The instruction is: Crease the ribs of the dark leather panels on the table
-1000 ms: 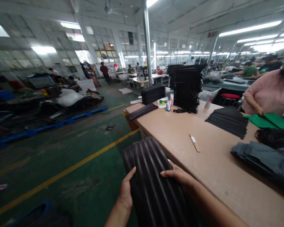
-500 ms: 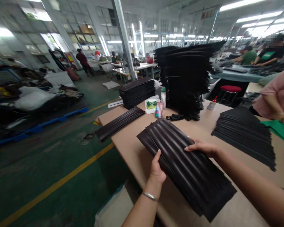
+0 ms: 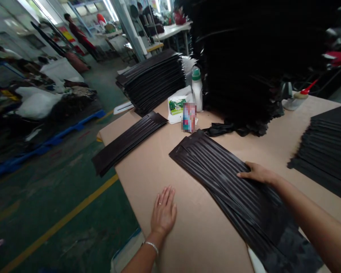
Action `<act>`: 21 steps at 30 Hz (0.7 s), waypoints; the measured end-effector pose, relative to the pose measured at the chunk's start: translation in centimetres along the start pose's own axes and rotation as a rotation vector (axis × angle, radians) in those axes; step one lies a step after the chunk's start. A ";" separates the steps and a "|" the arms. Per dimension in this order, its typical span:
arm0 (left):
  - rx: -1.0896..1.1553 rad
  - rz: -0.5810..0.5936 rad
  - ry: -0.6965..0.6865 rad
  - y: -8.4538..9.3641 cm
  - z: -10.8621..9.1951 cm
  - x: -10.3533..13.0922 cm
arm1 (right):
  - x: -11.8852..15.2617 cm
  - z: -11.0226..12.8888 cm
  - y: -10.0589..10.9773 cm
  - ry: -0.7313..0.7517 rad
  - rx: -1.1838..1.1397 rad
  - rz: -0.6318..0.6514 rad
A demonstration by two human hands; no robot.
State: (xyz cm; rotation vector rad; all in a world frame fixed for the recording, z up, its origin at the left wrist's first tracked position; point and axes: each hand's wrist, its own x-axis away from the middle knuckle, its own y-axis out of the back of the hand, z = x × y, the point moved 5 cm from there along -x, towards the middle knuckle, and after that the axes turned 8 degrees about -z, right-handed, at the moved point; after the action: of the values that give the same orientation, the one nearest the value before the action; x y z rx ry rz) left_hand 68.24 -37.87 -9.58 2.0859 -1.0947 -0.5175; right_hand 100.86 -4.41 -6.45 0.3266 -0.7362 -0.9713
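A stack of ribbed black leather-like panels (image 3: 233, 189) lies slantwise on the brown-covered table (image 3: 193, 220), its layers slightly fanned. My right hand (image 3: 257, 174) grips the stack's far long edge, thumb on top; the other fingertips are partly hidden by that edge. Palm down on the bare table left of the stack is my left hand (image 3: 164, 210), its fingers stretched out and holding nothing. A ring and a silver bracelet show on it. Ahead of that hand, a thinner bundle of black panels (image 3: 130, 144) juts over the table's left edge.
A tall black stack (image 3: 244, 64) rises at the back, beside a lower pile (image 3: 156, 81). Near them stand a white bottle with green cap (image 3: 197, 91), a green-white packet (image 3: 176, 106) and a red-tipped glue bottle (image 3: 298, 99). More black panels (image 3: 329, 148) lie right.
The panel stack went from being held tilted in both hands to lying on the table. My left hand let go and moved left onto the tabletop. The view has tipped down and closer.
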 end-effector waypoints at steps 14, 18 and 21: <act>-0.603 -0.036 -0.320 -1.4 0.3 0.1 | 23.5 5.5 -21.8 0.652 0.084 -0.257; -0.624 -0.025 -0.338 -1.4 0.0 -0.1 | 27.4 3.0 -27.9 0.718 0.199 -0.362; -0.653 0.000 -0.349 -1.5 -0.1 -0.1 | 27.2 2.0 -29.4 0.702 0.214 -0.363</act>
State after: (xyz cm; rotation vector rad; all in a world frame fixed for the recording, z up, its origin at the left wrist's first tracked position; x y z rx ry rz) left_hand 69.11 -37.19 -10.66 1.4518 -0.9404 -1.1036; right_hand 90.52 -43.01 -10.14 0.9571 -0.1315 -1.0250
